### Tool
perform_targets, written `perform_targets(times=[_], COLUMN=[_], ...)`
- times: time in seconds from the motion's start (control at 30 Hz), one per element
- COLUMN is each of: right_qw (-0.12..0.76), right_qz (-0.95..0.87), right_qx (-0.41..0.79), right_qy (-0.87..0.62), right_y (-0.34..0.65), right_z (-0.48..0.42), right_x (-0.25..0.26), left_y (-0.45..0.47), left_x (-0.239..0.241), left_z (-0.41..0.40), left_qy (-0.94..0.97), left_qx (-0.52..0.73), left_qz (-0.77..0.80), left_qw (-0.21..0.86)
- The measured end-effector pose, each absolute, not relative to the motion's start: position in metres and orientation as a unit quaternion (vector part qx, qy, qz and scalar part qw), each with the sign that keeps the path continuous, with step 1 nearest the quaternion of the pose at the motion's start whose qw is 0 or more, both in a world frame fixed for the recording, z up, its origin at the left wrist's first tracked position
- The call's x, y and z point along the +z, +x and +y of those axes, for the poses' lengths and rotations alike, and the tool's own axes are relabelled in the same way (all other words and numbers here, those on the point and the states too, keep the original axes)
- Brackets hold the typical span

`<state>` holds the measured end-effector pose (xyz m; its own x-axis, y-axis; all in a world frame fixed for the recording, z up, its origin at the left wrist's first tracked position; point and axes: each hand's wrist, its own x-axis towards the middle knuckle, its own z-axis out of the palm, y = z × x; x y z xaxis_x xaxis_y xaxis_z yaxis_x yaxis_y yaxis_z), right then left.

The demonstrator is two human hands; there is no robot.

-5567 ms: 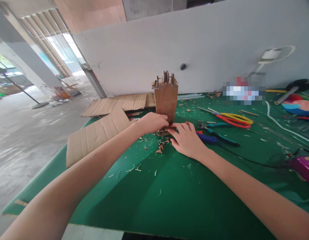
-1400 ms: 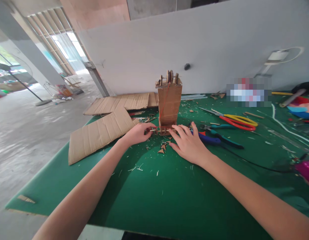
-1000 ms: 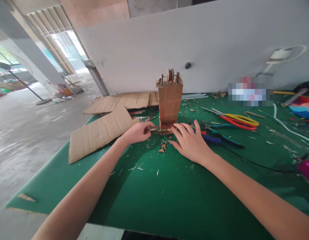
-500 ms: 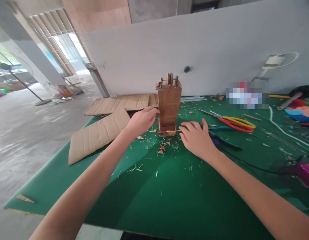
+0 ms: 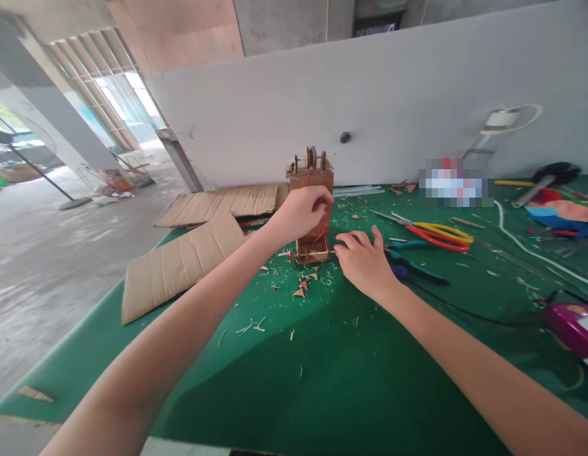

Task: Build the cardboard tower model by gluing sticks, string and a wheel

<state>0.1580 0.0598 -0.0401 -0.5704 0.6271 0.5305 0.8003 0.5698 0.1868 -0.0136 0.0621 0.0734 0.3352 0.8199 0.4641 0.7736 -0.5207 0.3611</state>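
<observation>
A cardboard tower (image 5: 298, 182) stands upright on the green table, with round cardboard discs (image 5: 312, 157) on a rod at its top. My left hand (image 5: 306, 212) is closed in a pinch before the tower's face and covers part of it. Red string (image 5: 325, 229) hangs from those fingers towards the open box at the base (image 5: 313, 256). A thin wooden stick (image 5: 285, 254) runs across this box and sticks out on both sides. At its right end, my right hand (image 5: 363, 259) has its fingertips closed on the stick, its other fingers spread.
Cardboard sheets (image 5: 184, 266) lie at the left. Scissors with red and yellow handles (image 5: 441, 235), teal-handled pliers (image 5: 420, 269) and a purple device (image 5: 567, 326) are on the right. Cardboard scraps (image 5: 301, 288) litter the table before the tower. A white wall rises behind.
My left hand has moved right and up, from the tower's left side to in front of it, and red string now shows below it. My right hand stays at the stick's end.
</observation>
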Motion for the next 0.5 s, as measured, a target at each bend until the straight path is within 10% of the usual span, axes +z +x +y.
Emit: perform_targets(times=[0.23, 0.5], right_qw=[0.229, 0.247], right_qz=[-0.847, -0.858], right_qx=[-0.194, -0.171], right_qy=[-0.438, -0.417], right_y=[0.155, 0.158], right_z=[0.058, 0.059], right_x=[-0.04, -0.04], left_y=[0.001, -0.049], left_x=[0.084, 0.045], left_z=[0.031, 0.02], left_qy=[0.859, 0.809], left_qx=[0.283, 0.212], left_qz=[0.394, 0.544], left_qw=[0.162, -0.066])
